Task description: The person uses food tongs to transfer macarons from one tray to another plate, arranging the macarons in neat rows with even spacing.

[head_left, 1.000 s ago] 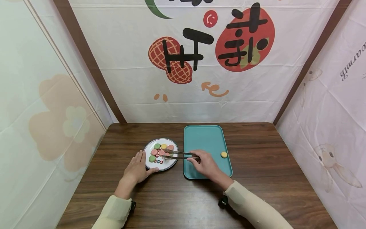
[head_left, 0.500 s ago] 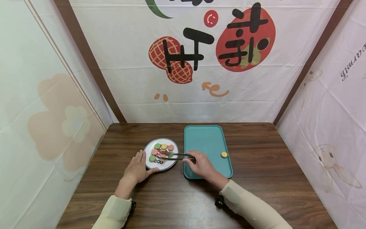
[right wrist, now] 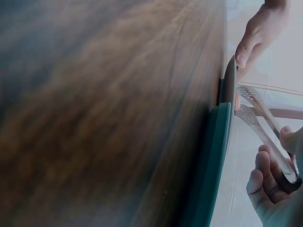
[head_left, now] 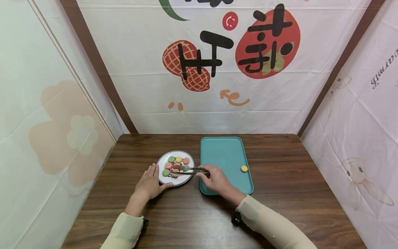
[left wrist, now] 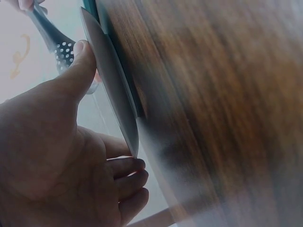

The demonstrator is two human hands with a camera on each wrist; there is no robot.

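Observation:
A white plate point(head_left: 186, 179) with a dark rim bears several pink, green and yellow macarons. My left hand point(head_left: 148, 183) rests against the plate's left side, fingers straight and thumb spread along the near rim; the thumb point(left wrist: 81, 64) lies over the rim in the left wrist view. My right hand point(head_left: 216, 178) grips metal tongs point(head_left: 194, 171), their perforated ends reaching left over the plate. The tong ends are around a pink macaron point(head_left: 176, 168), partly hidden; whether they touch it I cannot tell. A green macaron point(head_left: 185, 167) shows between the tong arms.
Right of the plate lies a teal tray point(head_left: 220, 147), with a yellow macaron point(head_left: 244, 168) near its right edge. Both stand on a brown wooden table point(head_left: 186, 221). Printed cloth walls point(head_left: 140, 100) rise behind and at both sides.
My right hand and the tongs have moved slightly left, further over the plate. The green macaron at the plate's right has become visible between the tong arms. My left hand stays put.

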